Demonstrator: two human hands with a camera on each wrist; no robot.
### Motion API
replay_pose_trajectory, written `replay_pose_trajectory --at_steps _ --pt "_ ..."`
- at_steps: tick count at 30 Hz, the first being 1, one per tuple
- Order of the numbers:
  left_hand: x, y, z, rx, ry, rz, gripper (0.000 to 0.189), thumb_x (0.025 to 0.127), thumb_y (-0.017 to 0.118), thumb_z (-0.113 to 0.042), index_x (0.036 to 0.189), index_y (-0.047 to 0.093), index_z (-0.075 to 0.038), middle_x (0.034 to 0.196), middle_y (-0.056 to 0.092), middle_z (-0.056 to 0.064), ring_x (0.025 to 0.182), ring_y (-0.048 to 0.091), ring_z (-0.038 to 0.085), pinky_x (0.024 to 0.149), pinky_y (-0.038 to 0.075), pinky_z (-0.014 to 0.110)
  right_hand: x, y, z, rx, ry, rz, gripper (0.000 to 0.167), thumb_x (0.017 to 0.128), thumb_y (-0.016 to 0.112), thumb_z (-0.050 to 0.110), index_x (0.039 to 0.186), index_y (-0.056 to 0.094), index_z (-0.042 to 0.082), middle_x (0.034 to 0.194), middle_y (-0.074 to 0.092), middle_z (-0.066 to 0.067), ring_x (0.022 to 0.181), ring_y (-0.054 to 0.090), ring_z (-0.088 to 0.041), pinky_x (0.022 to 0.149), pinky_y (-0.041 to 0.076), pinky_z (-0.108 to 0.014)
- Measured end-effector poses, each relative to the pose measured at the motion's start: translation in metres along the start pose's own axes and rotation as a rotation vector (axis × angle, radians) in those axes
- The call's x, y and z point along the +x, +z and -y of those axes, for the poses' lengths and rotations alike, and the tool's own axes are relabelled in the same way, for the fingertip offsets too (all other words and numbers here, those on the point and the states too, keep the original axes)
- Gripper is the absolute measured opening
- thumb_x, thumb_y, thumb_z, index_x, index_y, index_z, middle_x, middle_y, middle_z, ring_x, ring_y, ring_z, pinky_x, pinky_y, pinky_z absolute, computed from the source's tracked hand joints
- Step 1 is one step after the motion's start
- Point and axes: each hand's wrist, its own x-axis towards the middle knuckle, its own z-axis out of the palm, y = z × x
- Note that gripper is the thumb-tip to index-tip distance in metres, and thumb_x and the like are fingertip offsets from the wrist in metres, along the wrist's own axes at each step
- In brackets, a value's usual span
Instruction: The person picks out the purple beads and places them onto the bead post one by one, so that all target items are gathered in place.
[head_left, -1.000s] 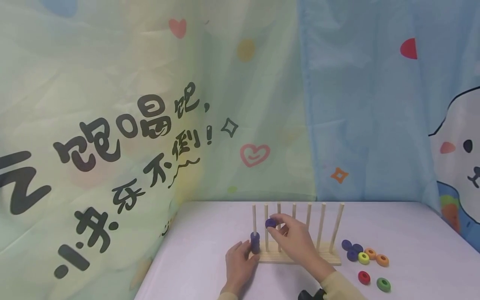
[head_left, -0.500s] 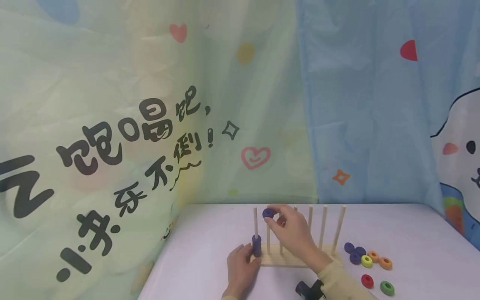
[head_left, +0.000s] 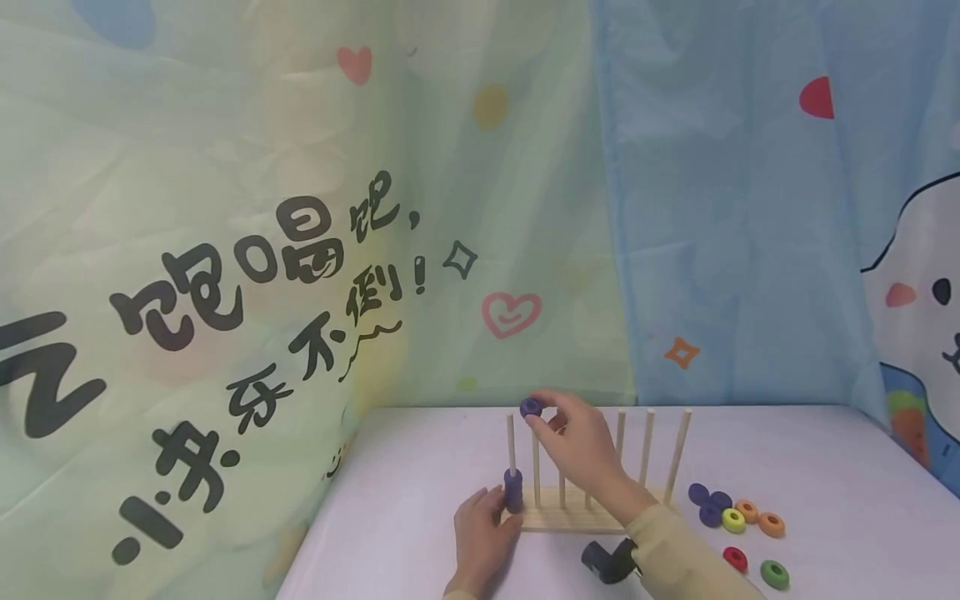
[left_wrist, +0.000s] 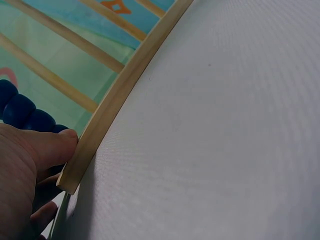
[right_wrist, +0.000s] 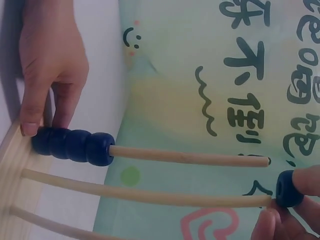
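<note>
A wooden peg rack [head_left: 570, 520] with a row of upright pegs stands on the table. Its leftmost peg carries a stack of dark blue-purple beads [right_wrist: 72, 145]. My left hand [head_left: 483, 533] grips the left end of the rack's base, the thumb [left_wrist: 57, 147] on the front edge and other fingers behind. Between thumb and fingers of my right hand [head_left: 585, 450] is one blue-purple bead [right_wrist: 286, 189]. That bead is at the top of the second peg [right_wrist: 200, 199], its hole facing the tip; whether the tip has entered the hole cannot be told.
Right of the rack lie loose blue-purple beads [head_left: 710, 515], a yellow bead [head_left: 733, 522], orange beads [head_left: 772, 525], a red bead [head_left: 736, 559] and a green bead [head_left: 775, 575]. A black device [head_left: 611, 562] sits at the right sleeve. A printed curtain [head_left: 525, 208] hangs behind.
My right hand has risen and shifted slightly left with the bead, from beside the second peg's upper part to its top. My left hand stays at the base.
</note>
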Motion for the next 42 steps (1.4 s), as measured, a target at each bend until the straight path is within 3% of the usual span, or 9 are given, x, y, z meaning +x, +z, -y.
replay_pose_trajectory --at_steps 6,15,23,33,42 --pt "-0.003 -0.002 0.0 -0.017 -0.013 0.013 0.043 0.074 0.08 -0.023 0.116 0.07 -0.013 0.118 0.07 0.003 0.123 0.054 0.032 0.106 0.035 0.058 0.004 0.005 0.003 0.02 0.042 0.04 0.03 0.086 0.074 0.016 0.116 0.069 0.013 0.104 0.072 0.0 0.066 0.059 -0.007 0.06 0.051 -0.023" --pt "-0.004 -0.004 -0.001 -0.023 0.023 0.013 0.041 0.075 0.08 -0.022 0.114 0.071 -0.011 0.12 0.069 0.005 0.122 0.055 0.032 0.106 0.035 0.058 0.01 0.009 0.007 -0.025 0.041 0.084 0.03 0.088 0.072 0.021 0.117 0.069 0.015 0.106 0.073 0.001 0.067 0.059 -0.006 0.059 0.049 -0.024" --pt "-0.001 -0.005 -0.002 -0.01 0.075 -0.009 0.04 0.075 0.08 -0.023 0.113 0.071 -0.013 0.118 0.07 0.004 0.12 0.056 0.032 0.105 0.035 0.057 0.012 0.016 0.009 -0.014 0.048 0.059 0.028 0.086 0.075 0.019 0.113 0.071 0.016 0.1 0.073 0.004 0.065 0.056 -0.006 0.057 0.046 -0.023" --pt "0.0 -0.006 -0.002 -0.015 0.041 0.009 0.041 0.075 0.08 -0.023 0.115 0.071 -0.014 0.12 0.069 0.002 0.122 0.055 0.031 0.107 0.034 0.057 0.009 0.024 0.002 -0.006 0.063 0.07 0.029 0.084 0.077 0.019 0.112 0.071 0.015 0.095 0.072 0.005 0.064 0.053 -0.008 0.057 0.043 -0.022" --pt "-0.001 -0.004 0.001 -0.027 0.069 -0.014 0.041 0.074 0.081 -0.02 0.114 0.071 -0.015 0.117 0.071 0.003 0.121 0.056 0.032 0.107 0.034 0.057 0.008 0.026 0.0 -0.036 0.082 0.079 0.028 0.083 0.078 0.02 0.109 0.071 0.016 0.089 0.069 0.006 0.061 0.051 -0.007 0.054 0.042 -0.022"
